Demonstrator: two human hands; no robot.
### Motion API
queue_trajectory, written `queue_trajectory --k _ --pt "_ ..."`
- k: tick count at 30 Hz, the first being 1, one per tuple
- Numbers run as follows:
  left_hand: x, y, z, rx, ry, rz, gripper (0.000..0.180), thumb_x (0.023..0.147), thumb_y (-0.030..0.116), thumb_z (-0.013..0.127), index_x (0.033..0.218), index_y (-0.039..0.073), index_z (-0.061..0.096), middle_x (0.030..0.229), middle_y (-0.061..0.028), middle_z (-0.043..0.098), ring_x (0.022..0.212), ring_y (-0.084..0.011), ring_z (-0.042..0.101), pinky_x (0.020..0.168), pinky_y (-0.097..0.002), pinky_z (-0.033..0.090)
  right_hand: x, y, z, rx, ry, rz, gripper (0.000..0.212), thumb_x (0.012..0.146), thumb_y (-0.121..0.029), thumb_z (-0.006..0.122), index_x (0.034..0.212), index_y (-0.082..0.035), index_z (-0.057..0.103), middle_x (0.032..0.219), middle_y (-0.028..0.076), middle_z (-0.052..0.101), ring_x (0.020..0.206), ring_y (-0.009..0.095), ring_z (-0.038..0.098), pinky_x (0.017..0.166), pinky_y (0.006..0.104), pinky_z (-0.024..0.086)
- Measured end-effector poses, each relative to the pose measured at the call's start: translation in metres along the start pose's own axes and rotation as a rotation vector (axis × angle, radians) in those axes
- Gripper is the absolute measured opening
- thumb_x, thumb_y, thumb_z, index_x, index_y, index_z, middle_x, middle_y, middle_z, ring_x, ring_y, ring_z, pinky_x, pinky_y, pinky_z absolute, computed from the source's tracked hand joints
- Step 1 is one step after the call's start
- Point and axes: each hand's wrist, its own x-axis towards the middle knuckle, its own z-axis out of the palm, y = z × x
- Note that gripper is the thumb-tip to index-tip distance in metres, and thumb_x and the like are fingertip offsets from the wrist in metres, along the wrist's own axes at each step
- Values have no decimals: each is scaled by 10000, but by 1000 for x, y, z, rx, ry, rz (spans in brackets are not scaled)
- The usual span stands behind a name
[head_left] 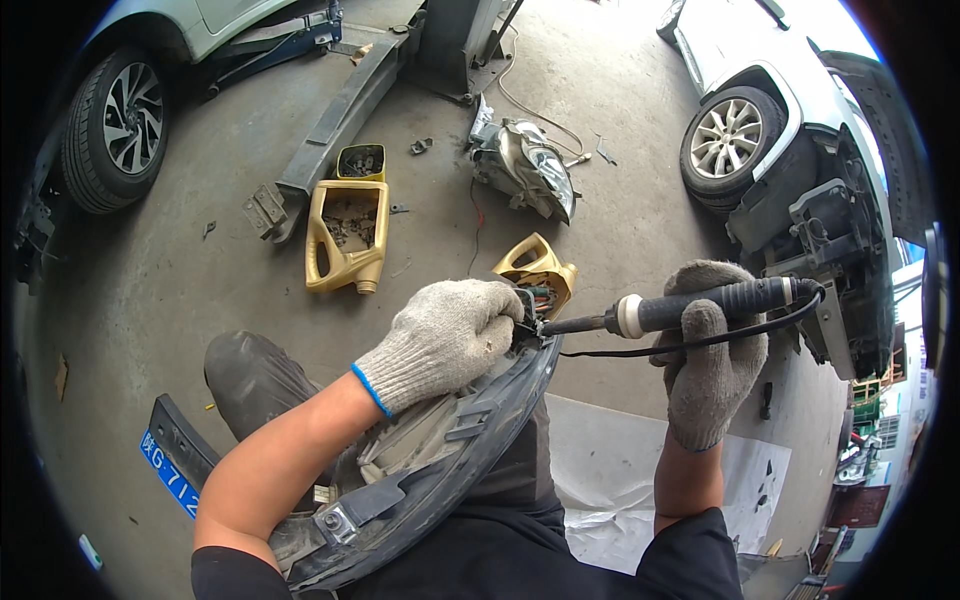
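A soldering iron (722,303) with a black handle, a pale collar and a metal barrel is gripped in my right hand (714,372), which wears a grey knit glove. Its tip points left and meets, or nearly meets, the far end of a long, curved, dark car part (470,462) on my lap. There my left hand (442,332), in a pale knit glove with a blue cuff edge, closes on that end; its fingertips are partly hidden. A black cord (690,347) runs from the handle back past the iron.
Cut-open gold plastic jugs stand ahead, one (375,262) with small bits inside, another (548,262) just beyond my left hand. A detached headlight (525,165) lies farther off. White sheeting (610,480) covers floor at right. Cars (735,140) flank both sides; a lift arm (345,120) extends at back.
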Motion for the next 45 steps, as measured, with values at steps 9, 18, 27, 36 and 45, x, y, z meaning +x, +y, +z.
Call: queue_trajectory --k 9,18,27,36,45 --pt "0 5 -5 -8 -64 -77 218 888 186 612 1030 54 713 954 -199 698 916 -369 692 830 -460 544 -2 1 1 22 13 -1 372 907 -142 741 1194 43 592 983 145 685 713 132 676 542 208 557" --pt "0 7 -6 82 -36 -101 249 836 161 638 1041 31 694 898 -198 711 855 -341 713 781 -418 557 1 -2 -2 3 20 -16 365 907 -137 734 1185 50 591 958 151 687 688 122 670 529 209 549" --pt "3 10 -23 204 -163 -76 261 810 152 627 1034 45 710 938 -172 724 891 -327 712 810 -405 561 0 -2 -7 27 3 -17 398 896 -168 755 1185 48 588 967 160 691 669 120 662 533 213 540" --pt "1 4 -24 150 -135 -37 245 830 150 638 1034 58 739 950 -150 733 881 -310 712 808 -393 560 2 -1 3 -55 42 -52 456 872 -277 759 1141 53 596 908 138 647 557 90 568 439 185 441" --pt "2 5 -24 161 -115 2 219 838 154 650 1009 56 744 957 -149 732 895 -317 706 811 -396 557 0 -3 -6 -34 -63 -45 380 884 -168 768 1161 42 614 1024 129 683 845 154 672 664 247 561"
